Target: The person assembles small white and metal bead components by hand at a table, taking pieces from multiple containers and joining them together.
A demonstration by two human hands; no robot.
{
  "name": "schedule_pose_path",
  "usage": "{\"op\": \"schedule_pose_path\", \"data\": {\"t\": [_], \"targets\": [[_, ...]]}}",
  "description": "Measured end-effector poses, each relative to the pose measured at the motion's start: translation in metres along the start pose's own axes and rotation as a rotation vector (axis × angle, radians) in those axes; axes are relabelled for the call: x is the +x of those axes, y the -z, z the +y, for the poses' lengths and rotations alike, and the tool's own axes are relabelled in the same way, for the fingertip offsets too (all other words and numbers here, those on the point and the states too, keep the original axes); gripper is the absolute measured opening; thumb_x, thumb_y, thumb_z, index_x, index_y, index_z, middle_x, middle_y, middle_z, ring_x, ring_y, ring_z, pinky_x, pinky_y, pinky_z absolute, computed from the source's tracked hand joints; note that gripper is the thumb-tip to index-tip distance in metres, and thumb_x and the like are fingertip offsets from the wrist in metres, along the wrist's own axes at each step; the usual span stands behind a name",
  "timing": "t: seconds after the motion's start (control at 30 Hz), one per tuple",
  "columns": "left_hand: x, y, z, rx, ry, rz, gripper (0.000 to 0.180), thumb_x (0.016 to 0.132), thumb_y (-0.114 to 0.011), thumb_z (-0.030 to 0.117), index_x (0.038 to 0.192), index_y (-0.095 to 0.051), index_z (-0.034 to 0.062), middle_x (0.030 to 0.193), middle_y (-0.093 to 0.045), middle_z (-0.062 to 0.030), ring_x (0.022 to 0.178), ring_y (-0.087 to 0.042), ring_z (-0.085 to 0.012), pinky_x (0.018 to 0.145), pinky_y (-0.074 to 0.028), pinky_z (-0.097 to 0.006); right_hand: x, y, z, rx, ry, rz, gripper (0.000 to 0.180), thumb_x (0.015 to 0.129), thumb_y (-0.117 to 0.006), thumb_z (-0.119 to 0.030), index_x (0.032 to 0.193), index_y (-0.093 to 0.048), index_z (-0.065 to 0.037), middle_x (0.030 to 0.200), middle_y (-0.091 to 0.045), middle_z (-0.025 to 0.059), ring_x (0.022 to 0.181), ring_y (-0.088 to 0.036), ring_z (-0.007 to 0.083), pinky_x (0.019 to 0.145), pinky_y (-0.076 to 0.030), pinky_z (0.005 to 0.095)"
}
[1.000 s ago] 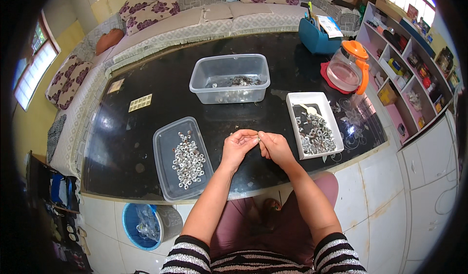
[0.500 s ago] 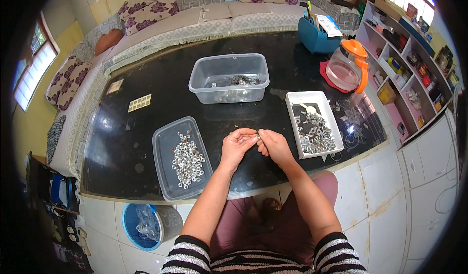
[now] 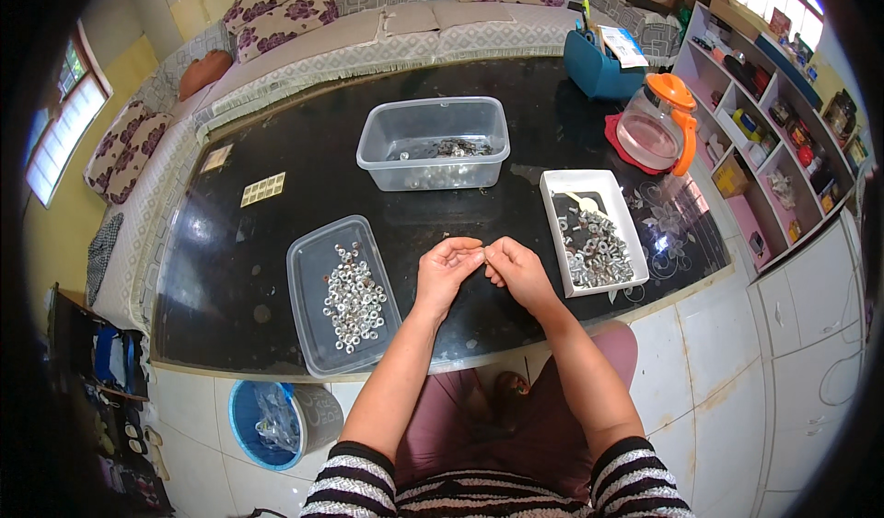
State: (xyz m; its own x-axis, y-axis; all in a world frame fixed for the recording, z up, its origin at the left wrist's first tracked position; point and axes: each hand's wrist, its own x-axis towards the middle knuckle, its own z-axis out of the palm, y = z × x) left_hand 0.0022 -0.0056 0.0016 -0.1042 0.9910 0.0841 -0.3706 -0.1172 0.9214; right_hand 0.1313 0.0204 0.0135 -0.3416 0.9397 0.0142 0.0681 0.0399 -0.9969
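Note:
My left hand (image 3: 446, 271) and my right hand (image 3: 518, 271) meet fingertip to fingertip just above the black table, near its front edge. Both are closed in a pinch; whatever small piece lies between them is mostly covered by the fingers. Left of them, a clear plastic lid (image 3: 309, 308) lies flat with a spread of silver nuts (image 3: 353, 302) on it. To the right stands a white box (image 3: 558, 197) of small metal bolts (image 3: 597, 258) and a pale spoon (image 3: 584, 203). Beyond the hands, a clear tub (image 3: 433, 179) contains some small metal pieces (image 3: 460, 148).
An orange-lidded glass jug (image 3: 648, 136) stands on a red mat at the back right, beside a teal holder (image 3: 600, 69). A sticker sheet (image 3: 263, 189) lies on the table (image 3: 239, 269) at left. Below its front edge sits a blue-rimmed bin (image 3: 247, 426).
The fingertips have shifted slightly while staying together, and the small metallic piece glimpsed between them is now more hidden. The containers stay in place; the view tilts slightly.

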Motion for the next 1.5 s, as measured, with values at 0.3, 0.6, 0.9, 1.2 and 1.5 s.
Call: {"op": "schedule_pose_path", "data": {"t": [0.3, 0.6, 0.9, 1.2, 1.5], "targets": [[-0.0008, -0.0013, 0.0027, 0.019, -0.001, -0.011, 0.017, 0.072, -0.059, -0.001, 0.088, -0.055, -0.0010, 0.082, -0.058, -0.0060, 0.077, -0.055, -0.0105, 0.071, -0.044, -0.022, -0.0008, 0.0024, -0.0018, 0.011, -0.074, -0.061, 0.034, 0.084, -0.042, -0.031, 0.066, -0.050, -0.004, 0.052, -0.048, 0.0019, 0.046, -0.044, 0.0073, 0.043, -0.036, 0.0199], [-0.0013, -0.0008, 0.0027, -0.034, 0.008, -0.033, 0.018, 0.072, -0.059, -0.002, 0.089, -0.055, -0.0005, 0.082, -0.057, -0.0059, 0.076, -0.055, -0.0101, 0.071, -0.044, -0.022, 0.0002, 0.0072, -0.0002, 0.115, -0.131, -0.123, 0.035, 0.083, -0.043, -0.033, 0.065, -0.050, -0.003, 0.051, -0.048, 0.0028, 0.044, -0.043, 0.0077, 0.041, -0.035, 0.0204], [-0.0025, -0.0007, 0.0037, -0.029, -0.004, -0.041, 0.018, 0.072, -0.058, -0.003, 0.090, -0.055, -0.0010, 0.082, -0.058, -0.0060, 0.077, -0.055, -0.0103, 0.071, -0.044, -0.021, 0.0003, 0.0068, -0.0007, 0.100, -0.119, -0.099, 0.036, 0.083, -0.044, -0.033, 0.063, -0.050, -0.003, 0.050, -0.048, 0.0024, 0.042, -0.042, 0.0078, 0.040, -0.035, 0.0202], [-0.0027, -0.0022, 0.0056, -0.019, 0.002, -0.058, 0.019, 0.072, -0.059, -0.002, 0.090, -0.054, -0.0003, 0.084, -0.057, -0.0059, 0.077, -0.054, -0.0102, 0.072, -0.043, -0.022, -0.0006, 0.0073, -0.0022, 0.122, -0.141, -0.121, 0.036, 0.082, -0.045, -0.033, 0.064, -0.050, -0.003, 0.051, -0.049, 0.0025, 0.043, -0.043, 0.0076, 0.041, -0.035, 0.0201], [-0.0022, -0.0019, 0.0052, -0.022, -0.022, -0.051, 0.019, 0.072, -0.059, -0.002, 0.090, -0.054, -0.0011, 0.083, -0.057, -0.0067, 0.077, -0.055, -0.0109, 0.071, -0.044, -0.022, 0.0004, 0.0061, -0.0005, 0.081, -0.097, -0.104, 0.036, 0.082, -0.045, -0.034, 0.064, -0.050, -0.003, 0.052, -0.049, 0.0028, 0.044, -0.044, 0.0077, 0.041, -0.035, 0.0200]]}}
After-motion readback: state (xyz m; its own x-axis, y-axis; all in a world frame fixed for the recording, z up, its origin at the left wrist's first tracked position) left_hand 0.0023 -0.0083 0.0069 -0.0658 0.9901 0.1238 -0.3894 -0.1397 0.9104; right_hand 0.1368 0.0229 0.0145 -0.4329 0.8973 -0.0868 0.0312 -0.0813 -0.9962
